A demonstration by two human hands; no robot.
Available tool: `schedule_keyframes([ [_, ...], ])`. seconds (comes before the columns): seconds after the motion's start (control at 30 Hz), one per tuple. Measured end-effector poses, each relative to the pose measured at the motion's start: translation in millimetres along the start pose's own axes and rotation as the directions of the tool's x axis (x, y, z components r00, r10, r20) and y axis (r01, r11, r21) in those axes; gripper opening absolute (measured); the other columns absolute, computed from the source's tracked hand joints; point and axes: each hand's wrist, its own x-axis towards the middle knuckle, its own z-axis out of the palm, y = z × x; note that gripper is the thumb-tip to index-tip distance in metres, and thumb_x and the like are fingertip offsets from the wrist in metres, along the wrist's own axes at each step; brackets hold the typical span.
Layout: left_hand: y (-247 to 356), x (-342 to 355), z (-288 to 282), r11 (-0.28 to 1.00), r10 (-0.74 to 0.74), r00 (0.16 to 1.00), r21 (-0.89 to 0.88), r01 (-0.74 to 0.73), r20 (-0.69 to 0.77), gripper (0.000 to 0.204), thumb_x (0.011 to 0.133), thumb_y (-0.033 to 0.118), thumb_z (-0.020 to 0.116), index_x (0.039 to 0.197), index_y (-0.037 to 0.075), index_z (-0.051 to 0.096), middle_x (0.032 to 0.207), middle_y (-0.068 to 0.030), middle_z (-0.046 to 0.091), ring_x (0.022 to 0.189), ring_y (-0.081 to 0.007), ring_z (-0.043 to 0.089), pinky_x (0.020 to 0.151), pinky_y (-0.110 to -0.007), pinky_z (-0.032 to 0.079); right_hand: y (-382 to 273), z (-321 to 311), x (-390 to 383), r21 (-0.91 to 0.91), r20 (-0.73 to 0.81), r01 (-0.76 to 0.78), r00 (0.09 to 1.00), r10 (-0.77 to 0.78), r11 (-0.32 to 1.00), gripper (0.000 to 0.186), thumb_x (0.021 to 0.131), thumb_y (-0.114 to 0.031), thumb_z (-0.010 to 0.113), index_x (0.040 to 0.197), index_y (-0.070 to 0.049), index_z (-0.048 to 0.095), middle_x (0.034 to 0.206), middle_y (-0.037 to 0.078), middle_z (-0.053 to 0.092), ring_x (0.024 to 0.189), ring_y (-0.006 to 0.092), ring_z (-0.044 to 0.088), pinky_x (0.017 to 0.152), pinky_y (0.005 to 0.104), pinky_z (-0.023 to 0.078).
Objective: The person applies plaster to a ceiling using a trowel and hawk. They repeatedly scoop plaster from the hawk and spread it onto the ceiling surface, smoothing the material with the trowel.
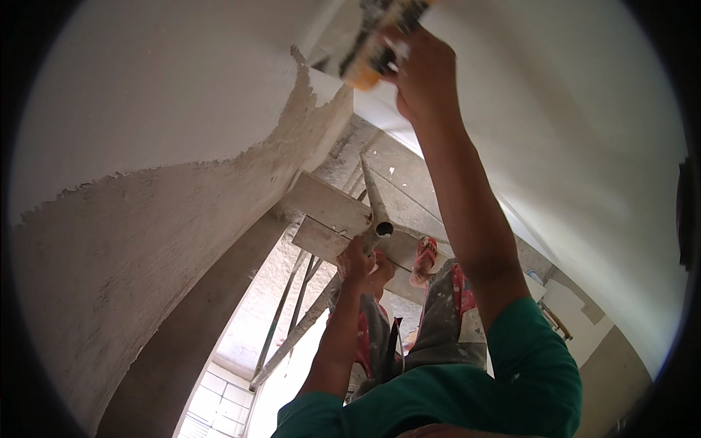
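Observation:
My right hand [427,69] is raised high, up against where the wall and the white surface on the right meet. Its fingers are closed round a plastering trowel [361,76], dark with yellow-orange parts and smeared by motion. Lower down, my left hand [354,260] is wrapped round a metal scaffold pole [373,191], close to the pole's hollow end. The left wall [168,87] carries smooth white plaster with a ragged lower edge, above a rougher beige band.
I stand on scaffold planks [328,202] in red sandals [426,250]. Thin metal scaffold braces [281,314] slope down below the planks. The floor lies far beneath. A gridded window [219,398] shows at lower left, and the white surface [584,146] curves along the right.

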Motion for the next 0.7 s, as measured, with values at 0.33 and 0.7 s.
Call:
schedule_keyframes([
  [0.33,23,1,-18,0.996,-0.087,0.996,0.002,0.087,0.031,0.045,0.067,0.021,0.073,0.107,0.012,0.056,0.093,-0.0143,0.065,0.086,-0.0355,0.064,0.073,-0.046,0.05,198,71,-93,0.283,0.076,-0.835,0.511,0.856,0.473,0.018,0.082,-0.016,0.061,0.096,-0.005,0.061,0.086,0.007,0.062,0.08,0.0193,0.061,0.06,0.0367,0.052],
  [0.7,21,5,-14,0.997,-0.078,0.996,0.02,0.078,0.029,0.048,0.062,0.017,0.074,0.106,0.009,0.057,0.091,-0.0151,0.065,0.083,-0.0352,0.065,0.07,-0.045,0.052,305,159,-64,0.27,-0.007,-0.892,0.373,0.928,0.361,0.019,0.08,-0.013,0.064,0.098,-0.004,0.063,0.082,0.009,0.063,0.067,0.0202,0.063,0.059,0.0324,0.052],
])
